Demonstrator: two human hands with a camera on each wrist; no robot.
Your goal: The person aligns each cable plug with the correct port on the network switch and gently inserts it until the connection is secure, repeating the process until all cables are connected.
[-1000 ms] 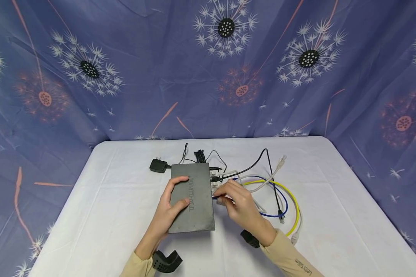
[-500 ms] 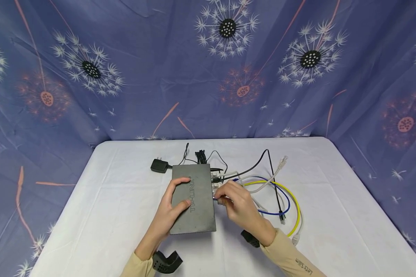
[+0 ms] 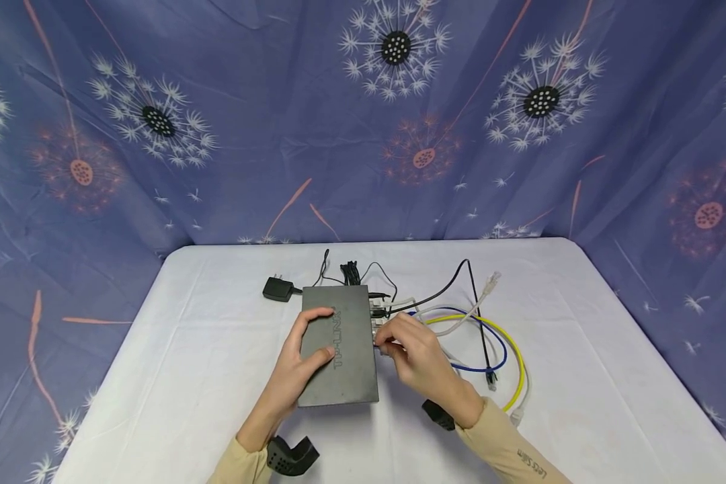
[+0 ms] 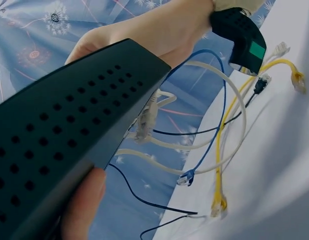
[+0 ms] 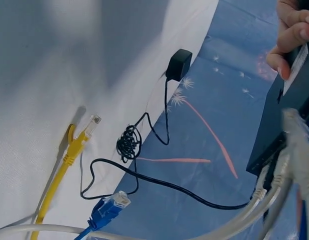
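My left hand (image 3: 302, 356) grips a dark grey TP-LINK network switch (image 3: 345, 376) by its left side, thumb and a finger over the top face. Its port side faces right, toward my right hand (image 3: 420, 356). Those fingers pinch the end of a blue network cable (image 3: 478, 370) right at the ports; its plug is hidden behind them. Several cables run from the same side, among them a grey plug (image 4: 146, 122) and a black cable (image 3: 438, 294). The blue cable's other plug (image 4: 185, 178) hangs loose.
A black power adapter (image 3: 277, 289) and its bundled cord (image 3: 350, 273) lie behind the switch on the white-covered table (image 3: 175, 376). Right of my right hand lie a yellow cable (image 3: 517, 356), a black plug (image 3: 491, 380) and a grey plug (image 3: 491, 282). A patterned curtain (image 3: 314, 134) hangs behind.
The switch has shifted very slightly to the right. The blue cable's loop near the right hand has moved up a little. Both hands keep their holds.
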